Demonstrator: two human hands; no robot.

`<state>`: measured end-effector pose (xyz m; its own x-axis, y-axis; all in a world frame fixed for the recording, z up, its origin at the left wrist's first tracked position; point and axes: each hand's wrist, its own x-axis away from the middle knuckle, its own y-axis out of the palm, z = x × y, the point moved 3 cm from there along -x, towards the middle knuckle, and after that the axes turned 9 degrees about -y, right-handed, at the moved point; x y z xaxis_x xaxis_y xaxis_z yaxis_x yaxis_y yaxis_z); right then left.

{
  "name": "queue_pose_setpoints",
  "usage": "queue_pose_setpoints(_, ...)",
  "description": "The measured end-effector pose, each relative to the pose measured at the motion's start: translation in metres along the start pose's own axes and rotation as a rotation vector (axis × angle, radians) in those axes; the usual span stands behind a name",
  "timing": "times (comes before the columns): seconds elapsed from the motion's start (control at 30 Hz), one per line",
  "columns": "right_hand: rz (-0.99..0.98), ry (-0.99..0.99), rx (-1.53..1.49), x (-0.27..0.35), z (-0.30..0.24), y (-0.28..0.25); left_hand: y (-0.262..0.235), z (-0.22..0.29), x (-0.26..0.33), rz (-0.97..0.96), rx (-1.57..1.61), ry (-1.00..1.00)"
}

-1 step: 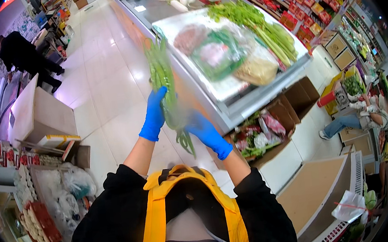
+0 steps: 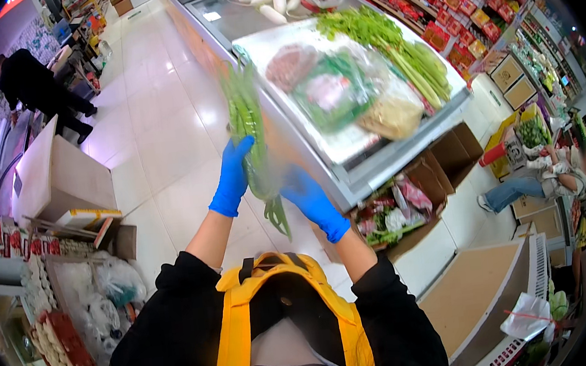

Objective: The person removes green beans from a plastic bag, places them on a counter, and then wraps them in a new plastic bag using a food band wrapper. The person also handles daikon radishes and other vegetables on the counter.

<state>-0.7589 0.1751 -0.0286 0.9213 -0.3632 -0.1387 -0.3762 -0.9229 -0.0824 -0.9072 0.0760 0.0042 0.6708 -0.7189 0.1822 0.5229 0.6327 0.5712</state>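
Observation:
My left hand (image 2: 233, 178), in a blue glove, is closed around a bunch of long, slim green vegetables (image 2: 248, 120). I cannot tell their exact kind. The bunch stands lengthwise away from me, its lower ends hanging between my hands. My right hand (image 2: 312, 199), also blue-gloved, is beside the lower part of the bunch. A hazy blur covers its fingers, so whether they touch the bunch is unclear. Just right of the bunch, on a glass-topped chest freezer (image 2: 359, 176), a white tray (image 2: 335, 147) carries bagged food (image 2: 333, 84) and leafy celery (image 2: 416, 65).
White radishes (image 2: 278, 4) lie at the freezer's far end. Below its near edge sits an open cardboard box (image 2: 440, 169) of vegetable scraps and wrappers. A person in dark clothes (image 2: 44, 87) stands far left; another person (image 2: 533, 184) is at right. Egg trays (image 2: 58, 347) are at lower left.
The freezer and its load sit slightly lower in the picture. My left hand still grips the bunch, and both hands have barely moved.

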Motion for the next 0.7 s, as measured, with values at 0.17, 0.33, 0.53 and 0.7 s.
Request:
queue_pose_setpoints(0.17,0.211,-0.07,-0.096,-0.156,-0.021,0.02,-0.053,0.04,-0.095,-0.017,-0.273,0.058)
queue_pose_setpoints(0.33,0.197,-0.171,-0.507,-0.317,-0.025,0.027,-0.088,0.079,-0.205,-0.183,-0.468,0.003)
queue_pose_setpoints(0.53,0.357,-0.123,-0.745,-0.46,-0.021,0.077,-0.141,0.148,-0.283,0.014,-0.503,-0.012)
queue_pose_setpoints(0.7,0.346,-0.161,-0.569,-0.565,-0.002,0.136,-0.214,0.192,-0.345,0.164,-0.442,0.105)
